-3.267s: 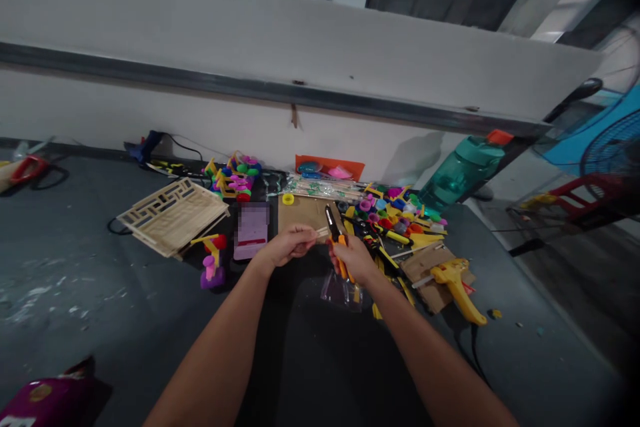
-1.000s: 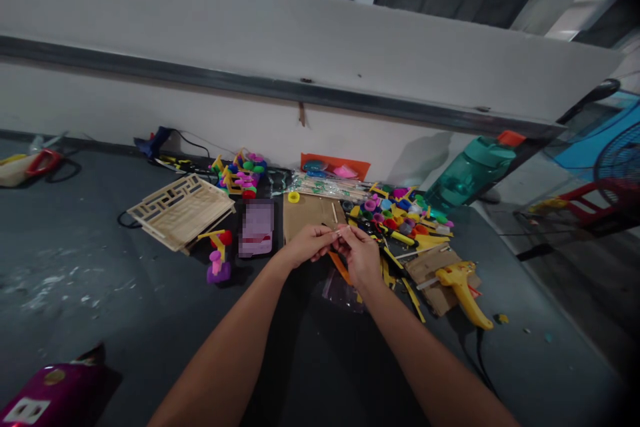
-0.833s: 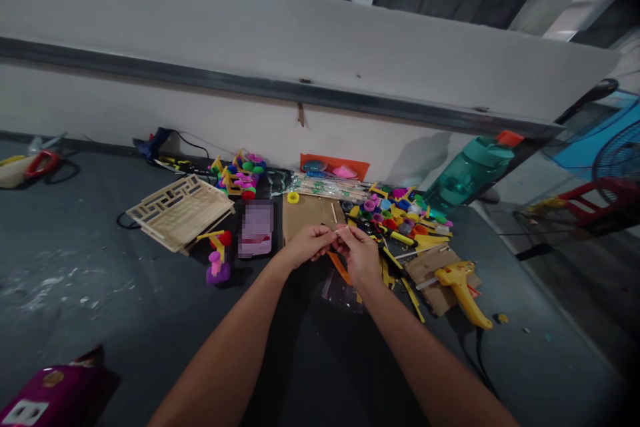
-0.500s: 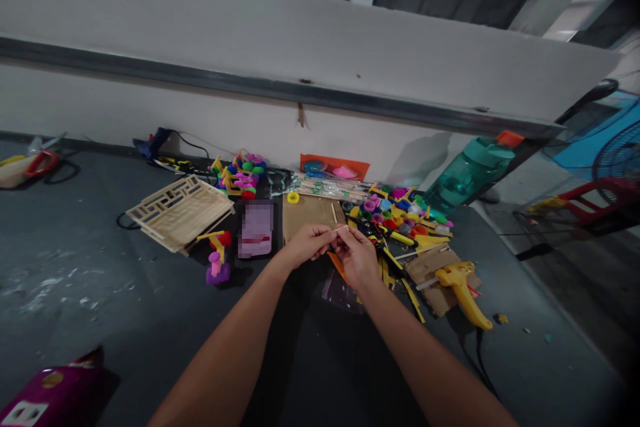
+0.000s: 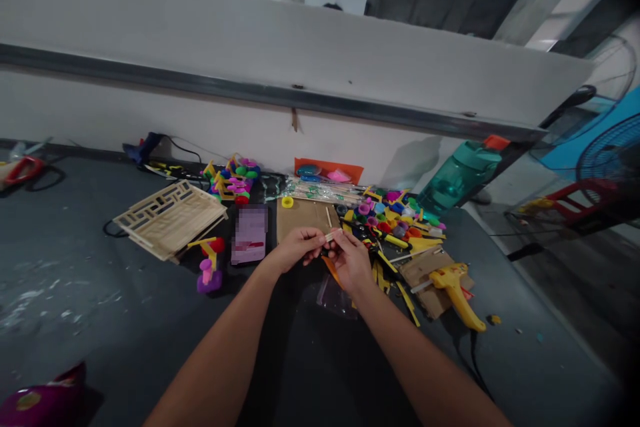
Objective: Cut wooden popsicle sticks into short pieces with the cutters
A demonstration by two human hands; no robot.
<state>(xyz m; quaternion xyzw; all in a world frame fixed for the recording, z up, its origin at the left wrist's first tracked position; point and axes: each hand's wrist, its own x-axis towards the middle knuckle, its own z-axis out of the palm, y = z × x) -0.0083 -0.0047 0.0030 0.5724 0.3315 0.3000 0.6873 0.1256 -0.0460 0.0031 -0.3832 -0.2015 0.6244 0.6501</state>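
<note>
Between my two hands is a short pale wooden stick (image 5: 332, 235), perhaps more than one piece. My left hand (image 5: 299, 248) pinches its left end with thumb and fingers. The right end is pinched by my right hand (image 5: 354, 260), and the fingers partly cover it. Just behind them lies a sheet of brown cardboard (image 5: 303, 215) with another thin stick (image 5: 329, 216) and a yellow ring (image 5: 287, 202) on it. Below my right hand are an orange strip (image 5: 336, 272) and a clear plastic bag (image 5: 334, 299).
A yellow glue gun (image 5: 457, 290) rests on cardboard (image 5: 425, 273) at right, near colourful plastic parts (image 5: 385, 213). A teal bottle (image 5: 460, 173) leans behind. Leftward are a phone (image 5: 250, 235), a small colourful assembly (image 5: 210, 270) and a wooden lattice panel (image 5: 173, 219). A low wall (image 5: 225, 120) bounds the table.
The camera view has shifted slightly, moving the scene a little left and down. The stick shows more plainly between my fingertips now. Both hands keep their pinch.
</note>
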